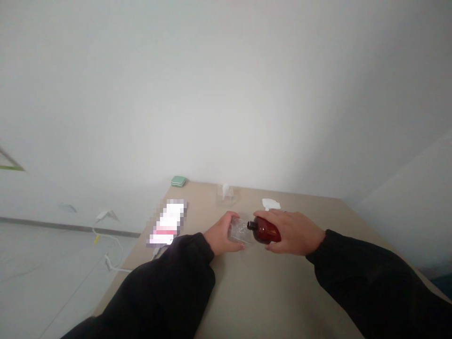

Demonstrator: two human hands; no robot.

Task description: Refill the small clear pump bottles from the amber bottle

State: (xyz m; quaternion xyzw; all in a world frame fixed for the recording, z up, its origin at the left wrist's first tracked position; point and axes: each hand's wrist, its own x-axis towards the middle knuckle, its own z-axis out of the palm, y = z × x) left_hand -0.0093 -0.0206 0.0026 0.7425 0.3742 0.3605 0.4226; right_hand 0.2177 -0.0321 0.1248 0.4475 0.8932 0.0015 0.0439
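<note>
My left hand (224, 234) is closed around a clear, see-through container (240, 230), thumb and fingers on opposite sides of it. In my right hand (294, 230) is a dark reddish-brown bottle (265, 230), tipped on its side with its uncapped black neck pointing left. The bottle's mouth is at the right edge of the clear container; whether they touch, and whether liquid is flowing, I cannot tell. Just beyond my right hand lies a white spray head (271, 204), partly hidden by the fingers.
On the beige table (254, 292), a clear box with a white piece on top (225, 194) stands at the back. A green case (178, 181) sits at the back left corner, a phone (168, 221) with a blurred screen nearer. White cables (118, 270) hang past the left edge. A wall (226, 94) rises behind.
</note>
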